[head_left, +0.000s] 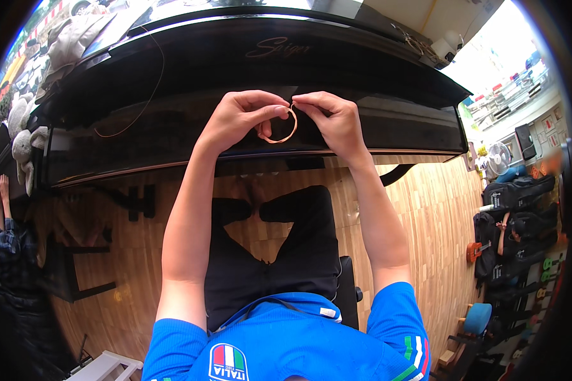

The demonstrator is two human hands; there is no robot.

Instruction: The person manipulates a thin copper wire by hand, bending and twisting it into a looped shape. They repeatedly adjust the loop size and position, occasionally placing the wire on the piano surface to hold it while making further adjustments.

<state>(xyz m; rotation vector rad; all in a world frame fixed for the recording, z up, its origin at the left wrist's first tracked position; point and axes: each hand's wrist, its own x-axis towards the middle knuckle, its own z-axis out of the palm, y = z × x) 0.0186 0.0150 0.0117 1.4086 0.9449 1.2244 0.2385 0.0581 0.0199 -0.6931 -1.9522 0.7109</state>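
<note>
A thin tan ring of twisted or braided cord (295, 129) hangs in front of the black piano. My left hand (240, 119) is closed on the ring's left side, thumb and index finger pinching it near the top. With thumb and index finger together, my right hand (335, 120) pinches at the ring's upper right, where a short bit of strand seems to run to the fingertips. That bit is too small to make out fully. Both hands are raised above my lap, the fingertips a small gap apart.
The upright piano (203, 79) spans the front, its lid closed. A loose thin strand (150, 100) curves over it at left. Plush toys (23, 146) sit at far left, beside another person's hand (4, 187). Instrument cases (518, 193) and a blue stool (477, 318) stand right.
</note>
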